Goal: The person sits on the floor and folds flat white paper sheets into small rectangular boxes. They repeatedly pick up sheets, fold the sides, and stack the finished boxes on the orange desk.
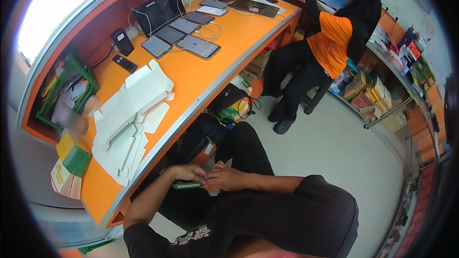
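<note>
Over my lap, beside the table's front edge, my two hands meet. The fingers of my left hand (192,174) are bent in toward the right, closed against something small that I cannot make out. My right hand (226,178) is also closed, its fingertips touching the left ones. Just below my left hand shows a narrow green object (187,186) with a row of white marks; I cannot tell whether it is held or rests on my leg. A bit of orange-red shows under the fingers, too small to name.
On the orange table (191,86) lie unfolded white cartons (129,119), several phones (168,35) with cables, and a green basket (67,91). A stack of yellow-green flat boxes (74,160) stands at the near left corner. A co-worker in orange (330,38) sits at the far right.
</note>
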### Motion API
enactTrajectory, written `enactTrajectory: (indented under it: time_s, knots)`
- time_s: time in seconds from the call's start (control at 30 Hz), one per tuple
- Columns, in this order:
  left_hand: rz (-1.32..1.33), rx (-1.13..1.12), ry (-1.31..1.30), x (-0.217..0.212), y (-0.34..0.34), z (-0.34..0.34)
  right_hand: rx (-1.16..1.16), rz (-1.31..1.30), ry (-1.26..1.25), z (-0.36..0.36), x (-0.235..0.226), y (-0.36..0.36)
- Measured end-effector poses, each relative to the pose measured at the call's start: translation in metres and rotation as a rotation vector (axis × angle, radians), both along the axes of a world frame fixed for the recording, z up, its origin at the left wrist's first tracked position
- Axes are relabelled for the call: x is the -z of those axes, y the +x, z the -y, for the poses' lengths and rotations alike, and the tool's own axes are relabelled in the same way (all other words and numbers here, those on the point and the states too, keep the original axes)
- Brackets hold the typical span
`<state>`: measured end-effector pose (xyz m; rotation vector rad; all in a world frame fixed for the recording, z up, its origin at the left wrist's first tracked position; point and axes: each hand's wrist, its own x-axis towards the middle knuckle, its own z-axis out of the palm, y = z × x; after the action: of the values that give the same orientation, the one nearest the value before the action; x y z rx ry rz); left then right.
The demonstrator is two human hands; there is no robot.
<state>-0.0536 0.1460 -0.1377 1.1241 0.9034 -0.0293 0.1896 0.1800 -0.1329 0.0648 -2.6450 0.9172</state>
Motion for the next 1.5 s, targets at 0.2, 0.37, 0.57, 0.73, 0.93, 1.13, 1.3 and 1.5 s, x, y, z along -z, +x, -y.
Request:
enactTrajectory:
  time_s: [0.2, 0.37, 0.57, 0.73, 0.93, 1.13, 1.3, 1.5]
  knots:
    - [0.048, -0.062, -0.051, 0.017, -0.006, 0.009, -0.047, 0.001, -0.02, -0.003, -0.004, -0.002]
    - [0.027, -0.096, -0.104, 0.013, -0.005, 0.011, -0.041, -0.005, 0.018, 0.0, -0.006, -0.006]
    - [0.104, -0.128, -0.195, 0.009, -0.002, 0.018, -0.055, -0.036, 0.01, -0.001, -0.012, -0.008]
    - [0.105, -0.225, -0.212, 0.007, 0.004, 0.023, -0.048, 0.032, -0.103, -0.008, -0.012, -0.004]
    - [0.124, -0.24, -0.253, 0.001, 0.008, 0.024, -0.044, -0.001, -0.124, -0.004, -0.011, -0.001]
    - [0.162, -0.287, -0.277, 0.009, 0.005, 0.025, -0.05, -0.009, -0.141, -0.011, -0.012, -0.002]
    - [0.244, -0.242, -0.348, 0.021, 0.008, 0.026, -0.071, -0.007, -0.124, -0.007, -0.019, -0.001]
    - [0.249, -0.314, -0.351, 0.017, 0.016, 0.034, -0.041, 0.096, -0.166, -0.012, -0.027, 0.003]
